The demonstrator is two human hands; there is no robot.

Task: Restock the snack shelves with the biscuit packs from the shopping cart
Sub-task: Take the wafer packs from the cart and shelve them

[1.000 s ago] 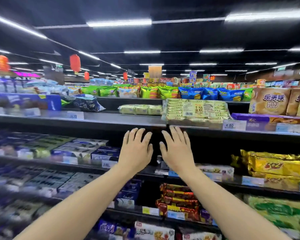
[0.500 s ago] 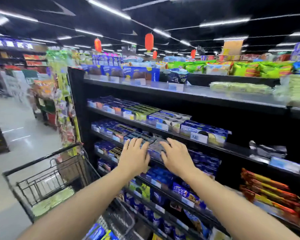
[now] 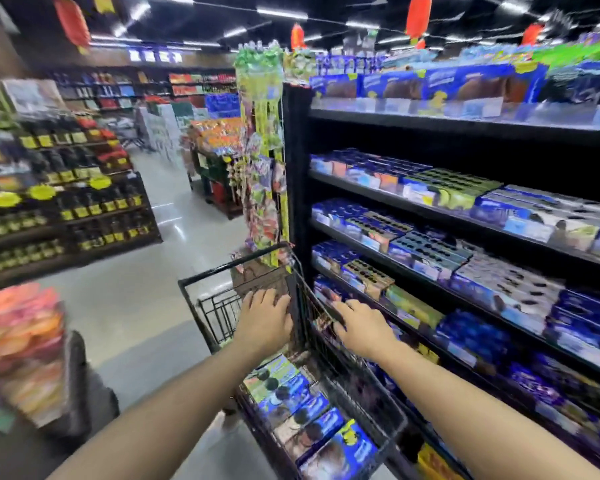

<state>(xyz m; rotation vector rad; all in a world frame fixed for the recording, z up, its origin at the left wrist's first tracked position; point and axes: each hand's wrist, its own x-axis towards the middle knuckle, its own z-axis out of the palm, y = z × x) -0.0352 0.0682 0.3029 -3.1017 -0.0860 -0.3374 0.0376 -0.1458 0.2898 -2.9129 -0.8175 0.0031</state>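
In the shopping cart (image 3: 222, 266), blue biscuit packs (image 3: 312, 420), unreadably blurred.

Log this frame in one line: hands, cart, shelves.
left hand: open, empty, over cart | right hand: open, empty, by shelf-side rim | biscuit packs: in cart, none picked | shelves: stocked, right of cart

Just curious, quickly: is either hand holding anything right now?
Left hand: open, fingers spread over the shopping cart, holding nothing.
Right hand: open, holding nothing.
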